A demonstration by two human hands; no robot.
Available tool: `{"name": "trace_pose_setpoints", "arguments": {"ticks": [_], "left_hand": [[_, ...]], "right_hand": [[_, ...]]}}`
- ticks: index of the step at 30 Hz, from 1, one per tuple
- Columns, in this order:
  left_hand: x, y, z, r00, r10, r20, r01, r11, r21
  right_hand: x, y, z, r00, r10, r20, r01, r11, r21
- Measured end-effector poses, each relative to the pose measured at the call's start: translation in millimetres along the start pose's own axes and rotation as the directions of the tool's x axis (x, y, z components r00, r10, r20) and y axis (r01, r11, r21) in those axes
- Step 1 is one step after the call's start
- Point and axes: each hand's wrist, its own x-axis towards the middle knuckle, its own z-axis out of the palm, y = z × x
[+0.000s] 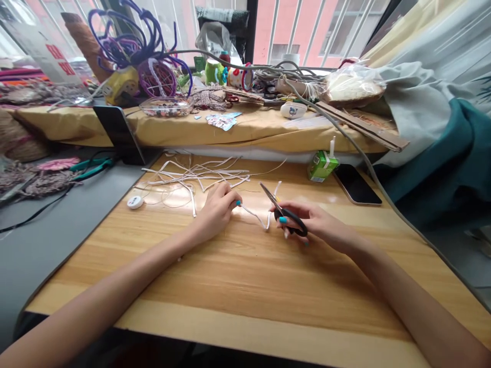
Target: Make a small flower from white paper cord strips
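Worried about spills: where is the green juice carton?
The green juice carton stands at the wooden table's far right, beside the black phone.

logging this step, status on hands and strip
Left hand pinching white strip. Right hand gripping scissors, blades by strip. Loose strips piled behind.
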Motion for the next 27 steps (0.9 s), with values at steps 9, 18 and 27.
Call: {"name": "trace_pose_setpoints", "arguments": {"ticks": [9,18,27], "left_hand": [[0,2,-3.1,0.990,0.054,-0.128,-0.058,0.998,-0.031],[-1,3,-4.9,0.973,0.125,-0.196,-0.134,0.990,-0.034],[-1,4,-4.8,0.964,0.147,-0.222,-0.155,0.988,-0.018]], "right_hand": [[4,3,-2,1.000,-0.024,0.006,0.025,0.959,-0.283],[4,3,4,0.999,-0.019,0.030,0.026,0.963,-0.270],[4,4,8,0.998,0.042,0.050,-0.031,0.977,-0.210]]}}
